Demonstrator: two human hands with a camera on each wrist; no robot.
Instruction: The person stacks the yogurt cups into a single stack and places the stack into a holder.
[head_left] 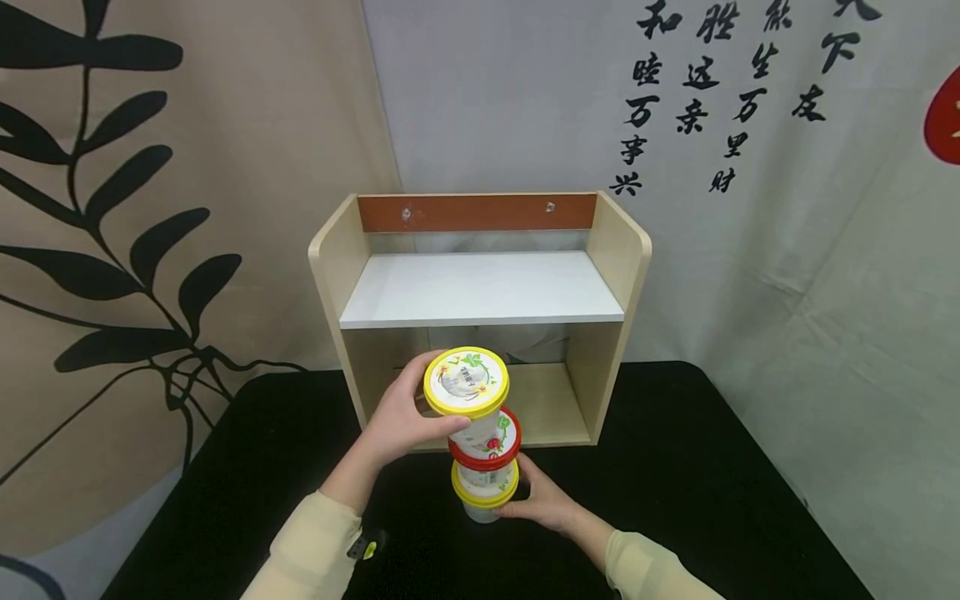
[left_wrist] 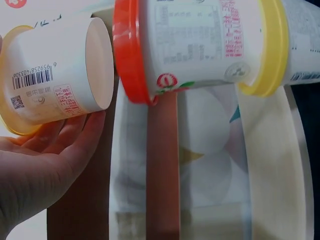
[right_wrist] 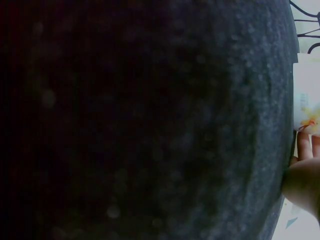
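Note:
Three white paper tubs line up one above another in the head view, over the black table. My left hand grips the top tub, which has a yellow lid with a printed pattern. In the left wrist view a narrow gap separates this tub's base from the red lid of the middle tub. That red-lidded tub stands on a second yellow-lidded tub. My right hand holds this lowest tub from the right, thumb in front. The right wrist view catches only part of the hand and a white tub.
Just behind the tubs stands a wooden shelf unit with a white upper board and a brown back rail. It rests on a black-covered table. Printed curtains hang behind and beside the table.

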